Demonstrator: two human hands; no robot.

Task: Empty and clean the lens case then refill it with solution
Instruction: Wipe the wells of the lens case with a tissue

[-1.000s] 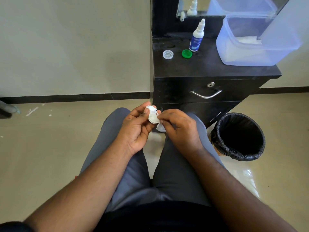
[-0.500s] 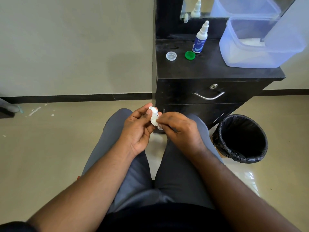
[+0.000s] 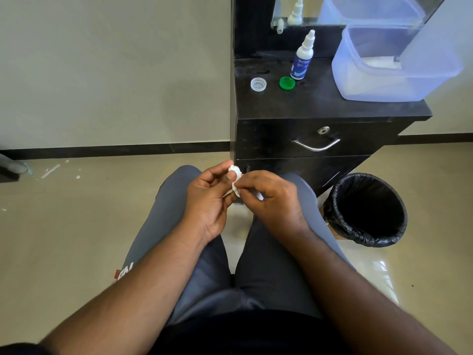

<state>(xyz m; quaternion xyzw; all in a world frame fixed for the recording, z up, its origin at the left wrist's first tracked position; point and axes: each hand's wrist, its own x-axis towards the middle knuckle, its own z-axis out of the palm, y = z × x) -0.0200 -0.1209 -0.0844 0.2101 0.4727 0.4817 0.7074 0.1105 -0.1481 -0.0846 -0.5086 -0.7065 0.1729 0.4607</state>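
Although mostly hidden by fingers, the white lens case (image 3: 236,172) is pinched at frame centre by the left hand (image 3: 208,201), above the knees; a tissue (image 3: 236,192) is pressed against it by the right hand (image 3: 271,198), thumb and forefinger closed.

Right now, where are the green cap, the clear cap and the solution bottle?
green cap (image 3: 287,83), head view, centre of its top face.
clear cap (image 3: 258,84), head view, middle of its open inside.
solution bottle (image 3: 301,65), head view, on its blue label.
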